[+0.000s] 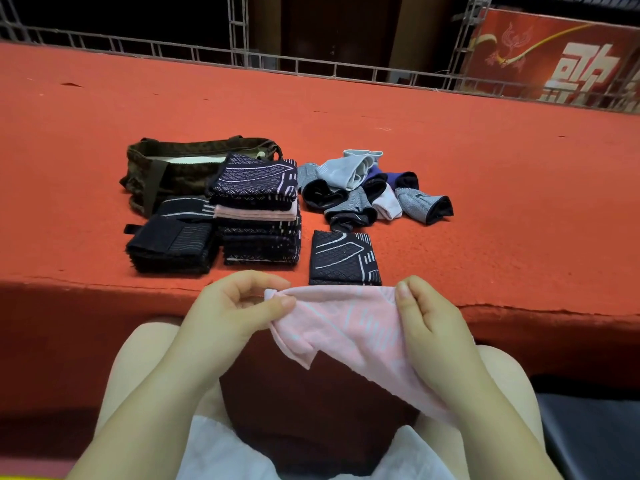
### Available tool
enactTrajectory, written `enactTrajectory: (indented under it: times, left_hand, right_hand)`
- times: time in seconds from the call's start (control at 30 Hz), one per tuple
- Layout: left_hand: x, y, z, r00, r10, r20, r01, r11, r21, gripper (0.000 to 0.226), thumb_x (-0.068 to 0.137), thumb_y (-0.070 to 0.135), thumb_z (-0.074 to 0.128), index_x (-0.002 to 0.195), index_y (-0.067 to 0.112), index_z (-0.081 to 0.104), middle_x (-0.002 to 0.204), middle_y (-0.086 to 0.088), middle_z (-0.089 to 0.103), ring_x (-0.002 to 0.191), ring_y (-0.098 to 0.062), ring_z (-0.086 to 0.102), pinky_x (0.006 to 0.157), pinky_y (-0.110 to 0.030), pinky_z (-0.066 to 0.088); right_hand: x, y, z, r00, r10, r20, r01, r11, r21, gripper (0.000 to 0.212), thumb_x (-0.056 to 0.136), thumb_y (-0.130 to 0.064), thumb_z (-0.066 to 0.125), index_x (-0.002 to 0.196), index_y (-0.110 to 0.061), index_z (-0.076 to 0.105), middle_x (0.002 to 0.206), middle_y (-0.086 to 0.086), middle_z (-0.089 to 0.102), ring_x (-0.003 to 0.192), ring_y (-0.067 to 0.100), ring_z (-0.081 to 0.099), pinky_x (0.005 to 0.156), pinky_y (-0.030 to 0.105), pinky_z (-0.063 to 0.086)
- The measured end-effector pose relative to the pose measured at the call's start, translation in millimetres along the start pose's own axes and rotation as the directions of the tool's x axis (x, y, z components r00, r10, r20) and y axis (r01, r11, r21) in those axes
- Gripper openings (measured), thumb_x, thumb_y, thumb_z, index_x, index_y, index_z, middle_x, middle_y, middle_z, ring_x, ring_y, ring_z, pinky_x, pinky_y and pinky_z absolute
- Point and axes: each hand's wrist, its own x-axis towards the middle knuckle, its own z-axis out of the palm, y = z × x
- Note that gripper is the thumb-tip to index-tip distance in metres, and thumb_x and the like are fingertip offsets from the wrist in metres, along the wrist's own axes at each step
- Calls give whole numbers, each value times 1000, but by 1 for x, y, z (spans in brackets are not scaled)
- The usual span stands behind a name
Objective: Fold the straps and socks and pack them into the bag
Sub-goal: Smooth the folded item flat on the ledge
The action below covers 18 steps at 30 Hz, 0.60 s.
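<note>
Over my lap, left hand (239, 306) and right hand (429, 320) pinch the pink strap (349, 327) taut by its top edge, ready to fold; beyond, one folded strap (343, 259), stacks (258, 209), loose socks (367, 188), bag (173, 171) open for packing

Looking forward and down from head height, over the lap and close above the left hand (239, 306) and right hand (429, 320) near the bottom centre. Facing across the red table (485, 174), with its near edge just ahead and a metal railing (311, 69) running along the top. Working from one wide-angle view only.
</note>
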Motion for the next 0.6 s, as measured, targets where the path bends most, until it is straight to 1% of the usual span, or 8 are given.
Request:
enactTrajectory:
  times: [0.13, 0.23, 0.3, 0.33, 0.4, 0.47, 0.53, 0.6]
  left_hand:
    - [2, 0, 0, 996, -29, -86, 16, 989, -146, 24, 50, 11, 85, 69, 15, 70, 63, 2, 68, 60, -8, 65, 57, -18, 54]
    - [1, 3, 2, 993, -29, -117, 3, 976, -218, 21, 57, 16, 73, 72, 7, 61, 61, 0, 67, 59, -10, 66, 58, -19, 55]
    - [1, 1, 3, 995, -24, -94, 4, 978, -211, 24, 56, 14, 84, 68, 12, 63, 63, -1, 67, 62, -12, 66, 61, -22, 56]
    - [1, -2, 3, 997, -15, -70, 1, 980, -199, 22, 57, 19, 86, 65, 19, 65, 66, -2, 68, 65, -13, 66, 65, -24, 56]
    - [-1, -5, 5, 1000, 2, 7, -1, 980, -201, 22, 56, 44, 79, 68, 30, 67, 83, 0, 72, 78, -14, 65, 76, -32, 53]
    - [-3, -10, 9, 992, -8, 124, 26, 989, -149, 43, 55, 64, 75, 89, 40, 65, 106, 5, 72, 100, -12, 65, 87, -34, 47]
    - [-5, -11, 15, 981, -40, 192, 45, 999, -19, 58, 61, 65, 73, 112, 40, 59, 113, 15, 69, 108, -3, 62, 88, -24, 47]
    - [-8, -10, 21, 982, -22, 190, 18, 1000, 23, 41, 74, 46, 73, 110, 29, 62, 103, 20, 70, 99, 5, 64, 78, -10, 47]
  right_hand:
    - [2, 5, -2, 1000, -9, -16, 9, 1000, -1, 35, 100, -23, 38, 66, -19, 36, 67, -14, 47, 60, 5, 38, 59, 22, 31]
    - [3, 5, -4, 999, -20, -31, 20, 1000, 15, 32, 93, -36, 32, 67, -17, 37, 66, -14, 46, 59, 4, 38, 58, 20, 31]
    - [3, 5, -4, 1000, -12, -26, 13, 999, 48, 31, 90, -38, 32, 67, -17, 36, 64, -13, 45, 58, 4, 36, 57, 20, 31]
    - [2, 5, -4, 1000, -1, -17, 2, 997, 81, 31, 89, -38, 32, 67, -18, 36, 63, -13, 43, 58, 4, 36, 57, 20, 31]
    - [1, 3, -4, 999, 29, 23, -31, 989, 144, 30, 89, -40, 33, 66, -21, 36, 60, -13, 41, 57, 4, 35, 56, 21, 30]
    - [0, -1, -5, 997, 41, 71, -55, 977, 205, 30, 88, -41, 34, 65, -23, 38, 60, -13, 40, 59, 3, 35, 57, 23, 30]
    - [0, -5, -7, 993, 35, 110, -67, 951, 303, 30, 89, -39, 37, 64, -23, 40, 59, -14, 39, 58, 2, 34, 57, 21, 31]
    - [1, -7, -10, 991, 37, 128, -88, 906, 414, 31, 89, -36, 40, 62, -21, 42, 58, -15, 39, 56, 2, 34, 53, 16, 32]
